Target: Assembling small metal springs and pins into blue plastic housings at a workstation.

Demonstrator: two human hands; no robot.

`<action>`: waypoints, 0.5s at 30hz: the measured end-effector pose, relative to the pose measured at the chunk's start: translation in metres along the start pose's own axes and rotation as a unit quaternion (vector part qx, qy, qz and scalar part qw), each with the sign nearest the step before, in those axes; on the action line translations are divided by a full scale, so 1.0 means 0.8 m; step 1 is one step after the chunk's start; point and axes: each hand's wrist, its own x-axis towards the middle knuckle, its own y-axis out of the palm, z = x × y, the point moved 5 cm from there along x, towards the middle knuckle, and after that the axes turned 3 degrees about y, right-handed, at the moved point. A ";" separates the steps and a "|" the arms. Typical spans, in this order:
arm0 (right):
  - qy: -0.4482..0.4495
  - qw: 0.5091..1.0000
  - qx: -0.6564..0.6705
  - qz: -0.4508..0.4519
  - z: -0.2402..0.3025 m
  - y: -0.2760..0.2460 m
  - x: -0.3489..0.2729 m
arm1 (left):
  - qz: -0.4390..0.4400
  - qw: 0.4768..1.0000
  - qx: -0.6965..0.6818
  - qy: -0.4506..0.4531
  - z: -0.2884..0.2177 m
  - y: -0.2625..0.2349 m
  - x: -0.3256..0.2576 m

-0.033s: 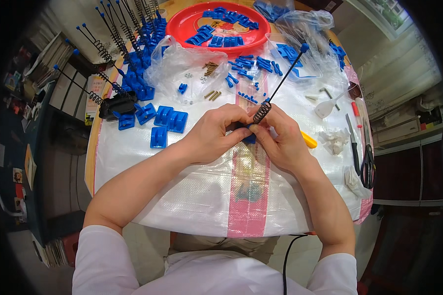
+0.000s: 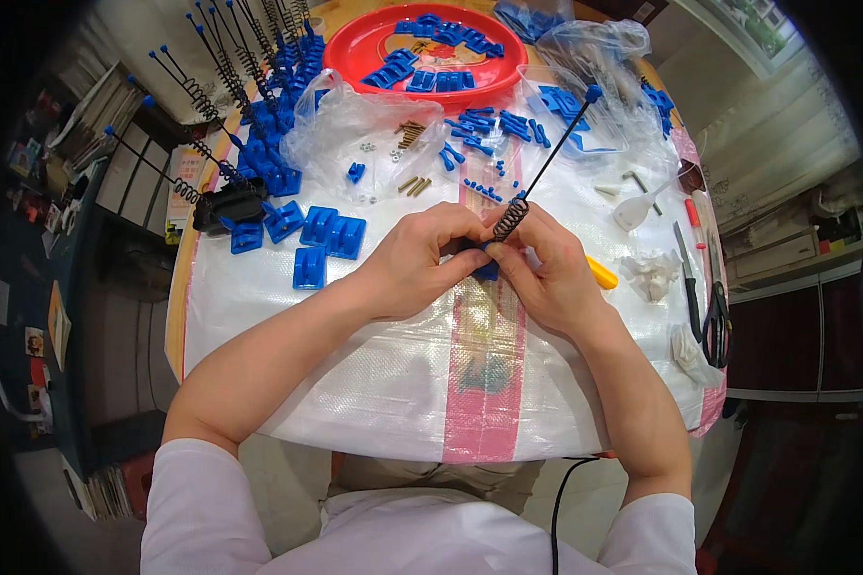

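Note:
Over the middle of the table, my left hand (image 2: 417,259) and my right hand (image 2: 543,273) meet around a blue plastic base (image 2: 487,271), mostly hidden by my fingers. Both hands are closed, thumbs and fingertips pinching it. A black coil spring (image 2: 511,219) rises between them and runs into a thin rod (image 2: 554,144) tilted up to the right, tipped with a blue cap (image 2: 593,93). How spring and base join is hidden. Left of my left hand lie several loose blue bases (image 2: 309,268). Beyond my hands are tiny blue pieces (image 2: 482,189) and brass-coloured screws (image 2: 415,185).
A red basin (image 2: 343,48) of blue parts stands at the back. Finished-looking spring rods on blue bases crowd the far left (image 2: 276,144). A clear plastic bag (image 2: 326,144) lies nearby. At right are a yellow handle (image 2: 602,273), crumpled tissue (image 2: 654,276), a knife (image 2: 690,287) and scissors (image 2: 716,326).

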 end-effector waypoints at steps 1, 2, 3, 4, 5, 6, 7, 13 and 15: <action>0.003 1.000 0.005 0.001 0.000 0.000 0.000 | 0.000 1.000 0.005 -0.001 -0.001 -0.001 0.000; 0.002 1.000 0.007 0.000 0.000 0.001 0.000 | 0.000 1.000 0.010 -0.003 -0.002 -0.002 0.000; 0.002 1.000 0.008 -0.001 0.000 0.001 0.000 | 0.001 1.000 0.016 -0.004 -0.003 -0.002 0.000; 0.001 1.000 0.009 -0.003 0.000 0.001 0.000 | 0.002 1.000 0.022 -0.005 -0.004 -0.001 0.000; -0.007 1.000 0.002 -0.005 0.000 0.000 0.000 | 0.003 1.000 0.028 -0.006 -0.004 -0.001 0.001; -0.014 1.000 -0.006 -0.007 0.000 0.000 0.000 | 0.002 1.000 0.026 -0.001 -0.004 -0.001 0.001; -0.022 1.000 -0.013 -0.009 0.000 -0.001 0.000 | 0.000 1.000 0.025 0.005 -0.002 -0.001 0.001; 0.000 1.000 0.003 -0.002 0.000 0.001 0.000 | -0.003 1.000 0.018 0.012 -0.001 -0.001 0.001; -0.010 1.000 -0.006 -0.005 -0.001 0.000 0.000 | -0.004 1.000 0.015 0.011 -0.001 -0.001 0.001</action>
